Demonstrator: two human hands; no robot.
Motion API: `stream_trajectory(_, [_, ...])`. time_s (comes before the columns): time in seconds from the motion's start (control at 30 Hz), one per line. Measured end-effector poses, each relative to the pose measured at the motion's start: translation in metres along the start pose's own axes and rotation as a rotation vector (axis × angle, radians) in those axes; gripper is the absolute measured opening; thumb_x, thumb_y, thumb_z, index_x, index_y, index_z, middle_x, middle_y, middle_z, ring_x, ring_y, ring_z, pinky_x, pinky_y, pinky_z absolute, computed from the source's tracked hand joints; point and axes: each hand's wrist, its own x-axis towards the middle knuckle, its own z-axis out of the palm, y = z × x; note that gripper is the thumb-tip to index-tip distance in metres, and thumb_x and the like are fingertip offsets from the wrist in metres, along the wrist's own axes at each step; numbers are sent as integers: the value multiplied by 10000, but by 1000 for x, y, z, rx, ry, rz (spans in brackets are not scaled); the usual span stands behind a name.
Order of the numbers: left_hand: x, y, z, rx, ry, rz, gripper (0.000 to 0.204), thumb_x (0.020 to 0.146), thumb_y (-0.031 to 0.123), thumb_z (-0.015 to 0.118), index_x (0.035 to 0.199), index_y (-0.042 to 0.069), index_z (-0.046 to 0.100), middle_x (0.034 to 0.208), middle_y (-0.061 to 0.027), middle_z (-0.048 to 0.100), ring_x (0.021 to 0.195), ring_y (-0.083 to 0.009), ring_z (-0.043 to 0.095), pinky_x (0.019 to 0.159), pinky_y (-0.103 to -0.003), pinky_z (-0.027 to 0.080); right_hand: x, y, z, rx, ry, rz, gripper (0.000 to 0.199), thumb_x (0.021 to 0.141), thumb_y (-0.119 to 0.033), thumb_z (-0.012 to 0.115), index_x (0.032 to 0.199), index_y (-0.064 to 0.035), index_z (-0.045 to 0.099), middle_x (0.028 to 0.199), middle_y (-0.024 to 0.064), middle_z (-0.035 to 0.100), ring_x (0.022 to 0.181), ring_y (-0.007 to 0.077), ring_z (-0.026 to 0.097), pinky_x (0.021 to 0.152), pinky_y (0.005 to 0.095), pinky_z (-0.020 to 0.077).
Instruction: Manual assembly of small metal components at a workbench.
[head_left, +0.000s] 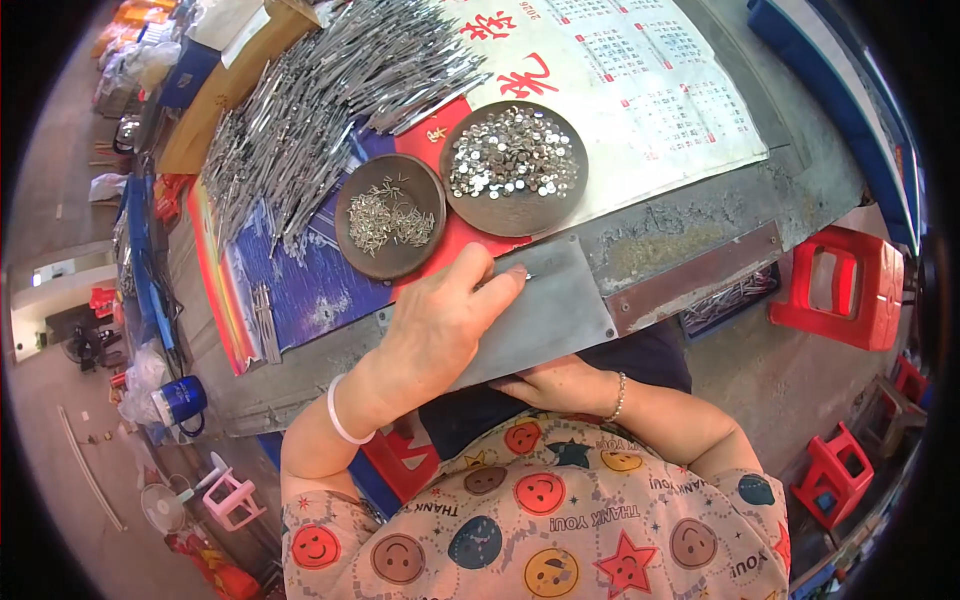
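Note:
My left hand (pixel 445 312), with a white bangle at the wrist, lies over a grey metal plate (pixel 545 315) at the bench's front edge. Its fingers are curled and pressed together, and a tiny shiny metal piece (pixel 530 276) shows at the fingertip. My right hand (pixel 562 384) is at the plate's near edge, above my lap; its fingers are mostly hidden. Just beyond my left hand sits a brown round dish (pixel 398 263) of small metal pins (pixel 372 222). Beside it, a larger brown dish (pixel 520 213) holds small silver discs (pixel 512 152).
A heap of long thin metal pieces (pixel 320 110) covers the bench's far left, beside a cardboard box (pixel 215 105). A printed calendar sheet (pixel 640 90) lies under the dishes. Below the bench's right edge are a bin of metal pieces (pixel 730 300) and a red stool (pixel 845 290).

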Motion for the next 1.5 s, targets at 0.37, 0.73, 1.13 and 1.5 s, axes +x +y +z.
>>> stream_trajectory(0.37, [-51,-18,-17,44,37,-127,341,736,-69,561,1050,51,622,846,-102,500,685,-284,594,561,-385,478,-2,8,3,-34,-6,56,285,834,-160,623,1098,-53,611,1077,163,615,1002,352,579,868,425,455])
stream_trajectory(0.73, [17,18,5,-27,-8,1,308,767,7,555,1072,42,585,875,-118,502,710,-290,606,568,-378,492,1,10,11,52,-27,35,328,823,-137,627,1137,-55,578,1103,172,592,1037,355,554,889,427,438])
stream_trajectory(1.13, [-38,-5,-12,35,4,-77,349,732,-61,575,1065,38,612,848,-107,499,668,-286,593,563,-371,485,0,15,10,-35,43,-14,280,829,-137,606,1095,-50,611,1077,164,611,1010,346,572,885,432,444])
stream_trajectory(1.5, [28,25,3,11,-101,-13,268,764,-29,518,1007,73,568,870,-140,498,699,-352,581,569,-437,463,-6,14,9,-11,-143,50,389,846,-204,591,1179,-8,550,1183,226,536,1122,395,495,963,437,393])
